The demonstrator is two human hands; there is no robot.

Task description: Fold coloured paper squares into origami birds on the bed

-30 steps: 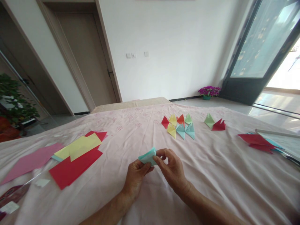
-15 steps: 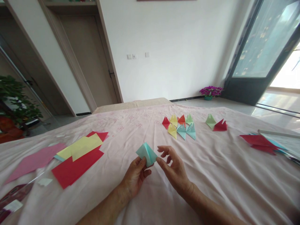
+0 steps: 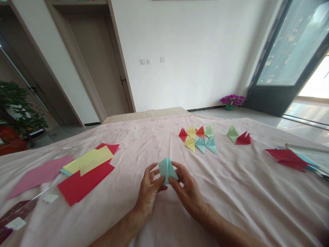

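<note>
A light teal piece of folded paper (image 3: 164, 170) is held up between both hands above the cloth, with a crease running down its middle. My left hand (image 3: 149, 183) grips its left side, thumb on the front face and fingers behind. On the other side, my right hand (image 3: 185, 181) pinches the right flap, its thumb near the lower edge and fingertips at the back. Beyond the hands, several small folded paper pieces (image 3: 200, 144) in red, yellow, orange, green and blue sit in two rows. To their right lie a green folded piece (image 3: 232, 133) and a red one (image 3: 243, 138).
Flat red sheets (image 3: 84, 185), yellow sheets (image 3: 88, 160) and a pink sheet (image 3: 38, 176) lie on the left of the pale pink tablecloth (image 3: 144, 137). More red paper (image 3: 288, 159) rests at the right, beside a clear packet (image 3: 308, 152). A white scrap (image 3: 50, 198) is near the left sheets.
My right hand has closed in and taken the right side of the teal paper. The paper has turned more upright, its centre fold now facing me. The view has shifted slightly.
</note>
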